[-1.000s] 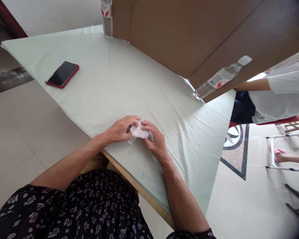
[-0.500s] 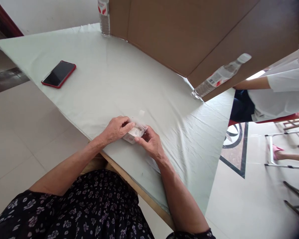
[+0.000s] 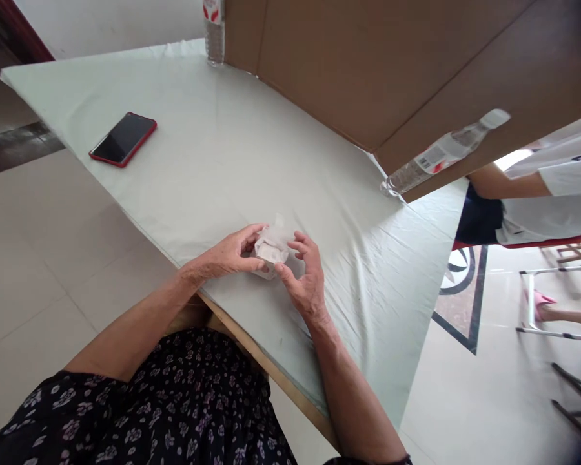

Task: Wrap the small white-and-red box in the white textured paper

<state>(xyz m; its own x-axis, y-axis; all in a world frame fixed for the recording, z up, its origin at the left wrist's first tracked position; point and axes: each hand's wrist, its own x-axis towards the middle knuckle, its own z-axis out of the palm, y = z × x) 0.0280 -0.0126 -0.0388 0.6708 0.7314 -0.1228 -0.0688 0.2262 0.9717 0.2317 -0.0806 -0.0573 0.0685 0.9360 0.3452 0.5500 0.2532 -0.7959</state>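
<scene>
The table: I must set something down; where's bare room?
Bare cloth lies between phone and cardboard, and right of the right hand. Crowded: around the white packet between that hand and the left hand, and beside the near bottle and far bottle.

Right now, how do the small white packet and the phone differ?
The packet is whitish; the phone is dark with a red edge. The packet is between the left hand and the right hand; the phone lies away from both. The packet looks smaller than the phone. Both are over the pale tablecloth.
</scene>
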